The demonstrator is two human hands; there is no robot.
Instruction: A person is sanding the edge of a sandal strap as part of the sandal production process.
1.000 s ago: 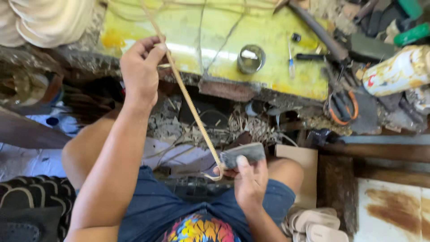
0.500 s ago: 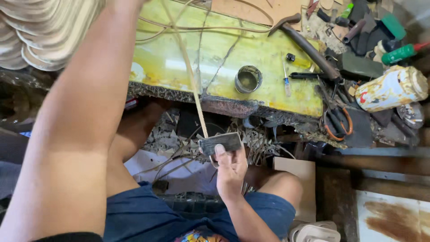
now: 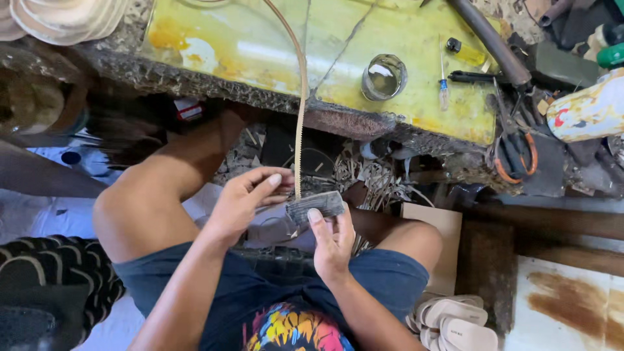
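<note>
Seated above a littered floor, I work a long tan strip (image 3: 300,123) at my lap. At far left, a stack of pale sole cut-outs (image 3: 62,18) rests at the tabletop's corner, within reach. My left hand (image 3: 244,201) comes in beside my knee, its fingers (image 3: 276,181) curled and pressed together near the strip's lower end, apparently steadying it; whether they actually pinch it I cannot tell. The strip rises from there, hangs straight past the worn edge of the yellow tabletop (image 3: 214,45), then arcs away over it, so its length stays off my legs. My right hand (image 3: 331,240) grips a small dark grey block (image 3: 316,206) just beside the strip's end, thumb on top and fingers wrapped beneath, holding it flat against the strip. Farther right on the tabletop stand an open round tin (image 3: 383,77), a small screwdriver (image 3: 442,81) and a dark pipe (image 3: 487,40); orange-handled scissors (image 3: 513,156) lie at its edge, and more pale soles (image 3: 455,322) sit by my right thigh
</note>
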